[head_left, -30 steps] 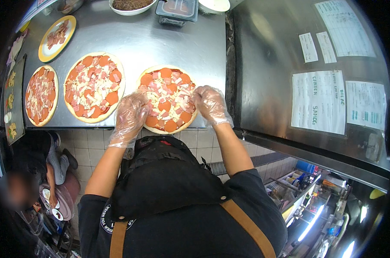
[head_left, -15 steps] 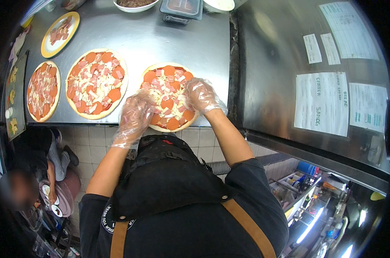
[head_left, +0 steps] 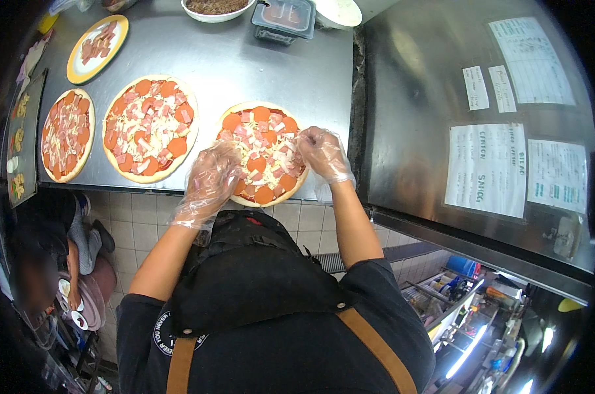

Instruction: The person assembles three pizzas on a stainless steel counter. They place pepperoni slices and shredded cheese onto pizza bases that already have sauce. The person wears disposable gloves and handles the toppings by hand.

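In front of me an uncooked pizza [head_left: 261, 167] lies on the steel table, topped with pepperoni slices, diced ham and shredded white cheese. My left hand [head_left: 212, 172], in a clear plastic glove, is over its left edge with the fingers curled in. At the right edge is my right hand [head_left: 325, 156], gloved the same way, its fingers drawn together. Whatever either hand holds is hidden. To the left lie a second pizza [head_left: 150, 128] and a third pizza [head_left: 67, 136], topped alike.
Beyond the pizzas stand a yellow-rimmed plate [head_left: 117, 58] with ham pieces, a bowl of brown crumbled food [head_left: 217, 18] and a lidded plastic container [head_left: 284, 20]. A tray [head_left: 27, 144] lies far left. A steel panel [head_left: 409, 157] bounds the right. Lower left, a person [head_left: 38, 243] sits.
My right hand has shifted right and slightly down, from over the front pizza's toppings to its edge. My left hand stays at the left side. The whole view has shifted slightly.
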A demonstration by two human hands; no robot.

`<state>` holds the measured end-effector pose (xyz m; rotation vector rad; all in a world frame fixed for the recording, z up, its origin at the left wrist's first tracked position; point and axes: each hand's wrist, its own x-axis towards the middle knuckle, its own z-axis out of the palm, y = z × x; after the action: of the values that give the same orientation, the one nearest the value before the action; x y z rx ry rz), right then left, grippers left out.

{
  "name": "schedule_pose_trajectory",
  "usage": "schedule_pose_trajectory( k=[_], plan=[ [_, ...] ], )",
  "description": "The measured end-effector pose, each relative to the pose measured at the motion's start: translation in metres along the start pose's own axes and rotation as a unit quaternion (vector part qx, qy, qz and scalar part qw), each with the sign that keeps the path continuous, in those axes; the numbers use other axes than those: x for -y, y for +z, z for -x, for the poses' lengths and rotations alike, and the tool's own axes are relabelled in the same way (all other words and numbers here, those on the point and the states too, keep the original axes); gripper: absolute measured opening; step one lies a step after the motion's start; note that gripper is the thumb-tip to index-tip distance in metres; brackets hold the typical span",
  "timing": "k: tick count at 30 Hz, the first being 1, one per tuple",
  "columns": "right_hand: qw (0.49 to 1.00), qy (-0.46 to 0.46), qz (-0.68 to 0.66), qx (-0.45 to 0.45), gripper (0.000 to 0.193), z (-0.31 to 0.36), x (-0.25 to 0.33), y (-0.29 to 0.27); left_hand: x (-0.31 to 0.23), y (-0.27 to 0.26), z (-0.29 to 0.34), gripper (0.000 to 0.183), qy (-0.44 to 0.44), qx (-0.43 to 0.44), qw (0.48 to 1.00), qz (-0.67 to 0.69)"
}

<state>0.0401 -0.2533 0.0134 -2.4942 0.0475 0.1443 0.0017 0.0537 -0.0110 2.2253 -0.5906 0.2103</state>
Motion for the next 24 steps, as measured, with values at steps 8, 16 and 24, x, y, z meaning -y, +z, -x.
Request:
schedule_pose_trajectory(
  k=[8, 16, 24],
  plan=[
    [0.978, 0.027, -0.181, 0.097, 0.030, -0.044, 0.050, 0.014, 0.010, 0.009, -0.023, 0.023, -0.057, -0.050, 0.997, 0.017],
    [0.984, -0.034, 0.132, 0.111, 0.028, -0.072, 0.099, 0.049, 0.012, -0.022, -0.005, 0.020, -0.165, -0.036, 0.985, 0.045],
    [0.940, -0.082, 0.300, 0.139, 0.025, -0.072, 0.110, 0.062, 0.008, -0.023, 0.009, 0.019, -0.177, -0.060, 0.979, 0.080]
  ],
)
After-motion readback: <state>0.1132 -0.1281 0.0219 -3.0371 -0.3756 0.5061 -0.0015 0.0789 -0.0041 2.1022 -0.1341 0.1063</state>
